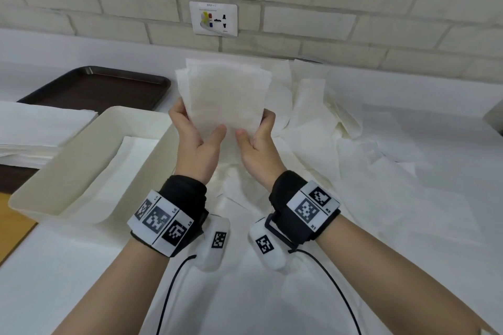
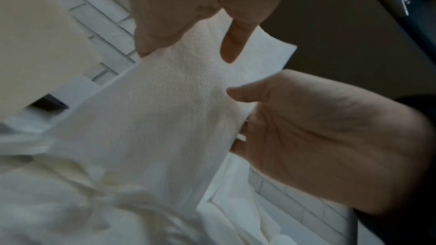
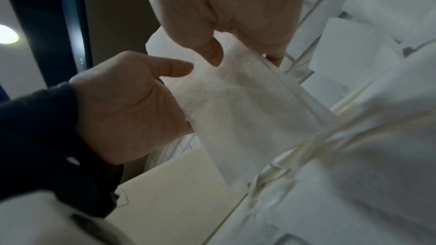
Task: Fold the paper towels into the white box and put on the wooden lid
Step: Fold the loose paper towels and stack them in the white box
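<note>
Hands, left hand (image 1: 194,141) and right hand (image 1: 258,139), pinching folded paper towel (image 1: 226,95) upright, white box (image 1: 81,166) at 9 o'clock.

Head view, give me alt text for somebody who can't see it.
Two hands, left hand and right hand, hold a folded paper towel upright above a white counter. A white box sits left, loose paper towels right, a dark tray behind.

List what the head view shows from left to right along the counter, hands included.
Stack of flat paper towels → white box → left hand → right hand → loose pile of paper towels.
</note>
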Tool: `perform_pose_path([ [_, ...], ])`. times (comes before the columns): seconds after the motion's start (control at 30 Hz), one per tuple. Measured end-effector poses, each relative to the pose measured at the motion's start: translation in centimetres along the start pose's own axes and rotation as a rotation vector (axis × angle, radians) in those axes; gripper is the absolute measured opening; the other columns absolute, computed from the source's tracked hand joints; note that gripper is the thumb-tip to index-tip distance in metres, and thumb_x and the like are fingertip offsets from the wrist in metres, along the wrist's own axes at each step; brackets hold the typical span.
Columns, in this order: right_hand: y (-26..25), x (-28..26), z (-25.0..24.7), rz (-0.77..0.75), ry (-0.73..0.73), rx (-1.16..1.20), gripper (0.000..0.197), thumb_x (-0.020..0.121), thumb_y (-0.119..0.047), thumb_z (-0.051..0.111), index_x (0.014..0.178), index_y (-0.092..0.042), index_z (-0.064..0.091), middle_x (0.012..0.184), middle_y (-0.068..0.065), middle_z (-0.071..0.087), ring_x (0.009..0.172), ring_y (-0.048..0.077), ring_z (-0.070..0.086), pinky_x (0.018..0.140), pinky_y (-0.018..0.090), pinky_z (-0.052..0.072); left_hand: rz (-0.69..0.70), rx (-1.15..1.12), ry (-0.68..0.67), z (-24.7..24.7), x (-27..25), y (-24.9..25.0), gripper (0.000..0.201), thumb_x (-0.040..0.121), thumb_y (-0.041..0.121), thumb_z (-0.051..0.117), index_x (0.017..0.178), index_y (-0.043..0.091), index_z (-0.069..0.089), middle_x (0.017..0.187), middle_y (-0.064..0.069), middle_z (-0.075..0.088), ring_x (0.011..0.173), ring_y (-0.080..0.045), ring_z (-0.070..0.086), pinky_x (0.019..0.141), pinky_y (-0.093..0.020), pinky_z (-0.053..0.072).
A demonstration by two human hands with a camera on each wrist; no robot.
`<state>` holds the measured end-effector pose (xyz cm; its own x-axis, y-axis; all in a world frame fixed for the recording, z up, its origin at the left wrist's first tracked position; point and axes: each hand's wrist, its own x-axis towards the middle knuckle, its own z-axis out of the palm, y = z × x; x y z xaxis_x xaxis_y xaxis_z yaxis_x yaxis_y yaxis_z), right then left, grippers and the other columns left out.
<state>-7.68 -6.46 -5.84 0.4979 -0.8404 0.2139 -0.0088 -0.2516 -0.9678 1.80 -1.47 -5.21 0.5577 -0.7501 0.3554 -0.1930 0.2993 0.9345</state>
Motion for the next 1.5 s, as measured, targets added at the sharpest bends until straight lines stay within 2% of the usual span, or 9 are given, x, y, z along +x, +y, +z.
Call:
perform_pose_path([
  [0.2, 0.4, 0.1, 0.1, 0.054, 0.014, -0.071, 0.026, 0.097, -0.007, 0.036, 0.12, -0.015, 0.028, 0.129, 0.011, 0.048, 0.118, 0.023, 0.049, 0.101, 0.037, 0.042, -0.05, 0.001, -0.006, -0.1, 0.0, -0.6, 0.052, 0.084, -0.012, 0.051, 0.116, 0.019, 0.025, 0.108, 0.009, 0.045, 0.099, 0.0, 0.05, 0.092, -0.024, 0.045],
  [0.43, -0.5, 0.1, 0.2, -0.028, 0.071, -0.174, 0.028, 0.095, -0.005, 0.041, 0.105, -0.025, 0.024, 0.114, 0.011, 0.053, 0.095, 0.024, 0.055, 0.086, 0.034, 0.045, -0.023, 0.117, 0.034, -0.4, 0.7, -1.4, 0.048, 0.083, -0.012, 0.048, 0.116, 0.016, 0.028, 0.109, -0.002, 0.046, 0.101, -0.014, 0.051, 0.094, -0.032, 0.045],
  [0.63, -1.6, 0.6, -0.3, -0.037, 0.111, -0.117, 0.033, 0.083, 0.0, 0.057, 0.103, -0.016, 0.036, 0.08, -0.013, 0.048, 0.071, -0.001, 0.048, 0.059, 0.005, 0.041, 0.082, 0.209, 0.075, 0.1, 1.2, -0.4, 0.037, 0.082, 0.001, 0.059, 0.109, 0.008, 0.034, 0.088, 0.006, 0.049, 0.072, 0.016, 0.051, 0.065, 0.001, 0.038],
  [0.77, -2.1, 0.7, -0.2, -0.027, 0.119, -0.103, 0.01, 0.094, -0.013, 0.05, 0.102, -0.011, 0.046, 0.086, -0.008, 0.057, 0.075, 0.005, 0.053, 0.062, 0.003, 0.04, -0.02, 0.211, 0.092, -0.3, 1.7, -0.1, 0.016, 0.091, 0.012, 0.05, 0.104, 0.011, 0.04, 0.094, 0.004, 0.052, 0.091, -0.013, 0.052, 0.068, -0.007, 0.04],
  [0.9, -2.1, 0.7, 0.1, -0.011, 0.13, -0.138, 0.028, 0.099, -0.018, 0.039, 0.124, -0.005, 0.037, 0.097, -0.003, 0.053, 0.085, 0.01, 0.048, 0.063, 0.009, 0.035, -0.034, 0.236, 0.071, -0.1, 1.5, 0.2, 0.016, 0.093, 0.009, 0.045, 0.104, 0.014, 0.034, 0.102, -0.001, 0.05, 0.095, -0.017, 0.052, 0.081, -0.028, 0.044],
  [1.03, -2.4, 0.8, 0.6, -0.12, 0.148, -0.143, 0.02, 0.095, -0.005, 0.04, 0.105, -0.018, 0.028, 0.092, -0.013, 0.046, 0.085, 0.012, 0.052, 0.07, 0.013, 0.045, 0.045, 0.204, 0.016, 0.5, 1.0, 0.7, 0.033, 0.09, -0.004, 0.043, 0.115, 0.012, 0.029, 0.098, 0.014, 0.046, 0.091, -0.007, 0.052, 0.081, -0.017, 0.046],
  [1.2, -1.2, 0.2, 1.1, -0.094, 0.083, -0.141, 0.026, 0.097, -0.004, 0.035, 0.12, -0.006, 0.024, 0.107, -0.008, 0.046, 0.098, 0.013, 0.051, 0.085, 0.026, 0.047, -0.023, 0.119, -0.036, 0.7, 0.5, -0.2, 0.061, 0.088, -0.006, 0.049, 0.137, 0.006, 0.013, 0.131, -0.004, 0.037, 0.116, -0.01, 0.043, 0.092, -0.011, 0.043],
  [1.3, 0.1, 0.1, 1.0, 0.077, 0.04, -0.152, 0.03, 0.098, -0.007, 0.033, 0.127, -0.005, 0.024, 0.123, 0.009, 0.051, 0.108, 0.021, 0.053, 0.087, 0.028, 0.044, -0.152, 0.085, -0.046, 0.7, 0.3, -1.2, 0.057, 0.09, -0.006, 0.045, 0.137, 0.005, 0.014, 0.131, -0.008, 0.038, 0.117, -0.015, 0.044, 0.085, -0.01, 0.044],
  [1.5, -0.4, 0.7, 0.8, 0.042, 0.041, -0.177, 0.023, 0.098, -0.007, 0.033, 0.12, -0.008, 0.03, 0.11, 0.002, 0.051, 0.096, 0.015, 0.052, 0.074, 0.017, 0.043, -0.079, 0.061, 0.029, 0.9, 0.7, -1.2, 0.038, 0.092, -0.009, 0.034, 0.126, 0.0, 0.02, 0.114, 0.0, 0.04, 0.096, 0.003, 0.048, 0.08, -0.002, 0.042],
])
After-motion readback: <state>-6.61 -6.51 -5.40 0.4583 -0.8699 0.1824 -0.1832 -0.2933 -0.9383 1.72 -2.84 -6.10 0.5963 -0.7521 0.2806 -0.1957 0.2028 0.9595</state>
